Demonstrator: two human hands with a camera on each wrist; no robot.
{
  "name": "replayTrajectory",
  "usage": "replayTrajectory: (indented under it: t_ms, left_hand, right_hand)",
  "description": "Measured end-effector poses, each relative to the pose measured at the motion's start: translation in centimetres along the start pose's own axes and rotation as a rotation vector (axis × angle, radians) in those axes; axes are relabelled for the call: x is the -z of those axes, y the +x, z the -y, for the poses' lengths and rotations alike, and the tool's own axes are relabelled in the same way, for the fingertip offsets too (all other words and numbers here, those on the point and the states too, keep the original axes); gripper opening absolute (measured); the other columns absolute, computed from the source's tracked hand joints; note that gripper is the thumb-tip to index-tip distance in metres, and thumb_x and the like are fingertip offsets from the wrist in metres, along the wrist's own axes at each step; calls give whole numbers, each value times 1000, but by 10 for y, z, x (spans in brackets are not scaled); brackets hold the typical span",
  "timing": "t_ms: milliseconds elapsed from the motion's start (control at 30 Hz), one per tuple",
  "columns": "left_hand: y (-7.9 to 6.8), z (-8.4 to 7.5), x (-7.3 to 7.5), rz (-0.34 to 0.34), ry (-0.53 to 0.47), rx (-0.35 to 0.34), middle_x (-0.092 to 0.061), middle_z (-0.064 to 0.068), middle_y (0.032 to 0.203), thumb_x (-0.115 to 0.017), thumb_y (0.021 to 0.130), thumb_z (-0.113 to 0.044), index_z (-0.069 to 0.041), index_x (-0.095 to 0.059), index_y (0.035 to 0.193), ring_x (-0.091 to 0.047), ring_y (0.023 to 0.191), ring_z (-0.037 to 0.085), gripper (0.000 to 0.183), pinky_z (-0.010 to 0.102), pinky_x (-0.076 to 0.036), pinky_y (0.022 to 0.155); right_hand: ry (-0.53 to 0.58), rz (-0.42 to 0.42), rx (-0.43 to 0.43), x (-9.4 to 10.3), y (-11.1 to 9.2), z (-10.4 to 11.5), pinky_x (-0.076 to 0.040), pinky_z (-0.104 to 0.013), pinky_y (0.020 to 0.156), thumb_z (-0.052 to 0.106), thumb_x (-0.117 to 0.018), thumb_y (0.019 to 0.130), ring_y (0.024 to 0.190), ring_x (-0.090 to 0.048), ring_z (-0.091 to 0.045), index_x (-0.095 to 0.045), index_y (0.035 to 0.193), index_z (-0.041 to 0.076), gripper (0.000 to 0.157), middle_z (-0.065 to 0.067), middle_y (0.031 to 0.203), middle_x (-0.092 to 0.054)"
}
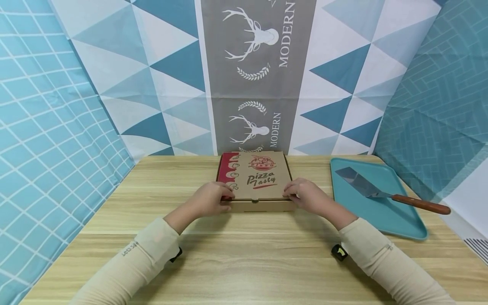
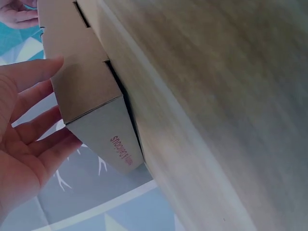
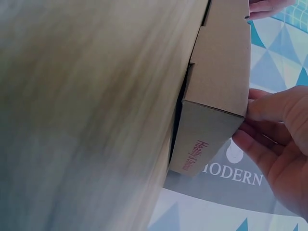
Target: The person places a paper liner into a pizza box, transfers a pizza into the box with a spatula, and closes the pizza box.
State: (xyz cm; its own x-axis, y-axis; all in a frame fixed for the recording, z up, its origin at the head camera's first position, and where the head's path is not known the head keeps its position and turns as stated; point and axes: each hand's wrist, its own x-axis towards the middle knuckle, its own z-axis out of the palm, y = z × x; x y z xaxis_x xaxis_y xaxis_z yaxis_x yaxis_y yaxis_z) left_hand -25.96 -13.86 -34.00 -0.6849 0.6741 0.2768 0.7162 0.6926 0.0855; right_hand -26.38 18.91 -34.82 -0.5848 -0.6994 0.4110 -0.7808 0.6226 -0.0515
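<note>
A cardboard pizza box (image 1: 254,173), its lid down, lies flat on the wooden table with a red strip along its left side. At the front left corner my left hand (image 1: 209,199) grips it, thumb against the front wall and fingers over the lid edge. My right hand (image 1: 308,195) pinches the front right corner, with its fingertips at the lid's edge. In the left wrist view the left hand (image 2: 24,130) is beside the box's front wall (image 2: 79,72). The right wrist view shows the right hand (image 3: 279,139) at the box corner (image 3: 221,91).
To the right lies a blue tray (image 1: 385,216). A pizza server (image 1: 360,184) with a wooden handle rests across it, the handle reaching past the tray's right edge. Patterned cloth (image 1: 255,84) hangs behind the table (image 1: 244,262), and blue gridded cloth (image 1: 45,127) hangs at the left.
</note>
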Motion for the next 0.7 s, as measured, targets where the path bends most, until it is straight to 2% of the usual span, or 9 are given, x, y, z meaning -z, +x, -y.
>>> replayTrajectory:
  t_ms: [267, 700]
  left_hand:
    - [2, 0, -3, -1, 7, 9, -71, 7, 105, -86, 73, -19, -7, -77, 99, -66, 98, 23, 30, 39, -53, 88]
    - [-1, -5, -2, 51, -21, 53, -70, 9, 110, -87, 72, -20, -7, -77, 103, -65, 103, 24, 35, 41, -52, 91]
  right_hand:
    - [-2, 49, -46, 3, 2, 1, -56, -38, 79, -11, -71, 81, 92, -66, -26, -76, 90, 4, 18, -8, 95, -71]
    - [20, 81, -37, 4, 2, 4, -56, -39, 78, -9, -71, 82, 89, -67, -26, -76, 89, 2, 14, -8, 92, -72]
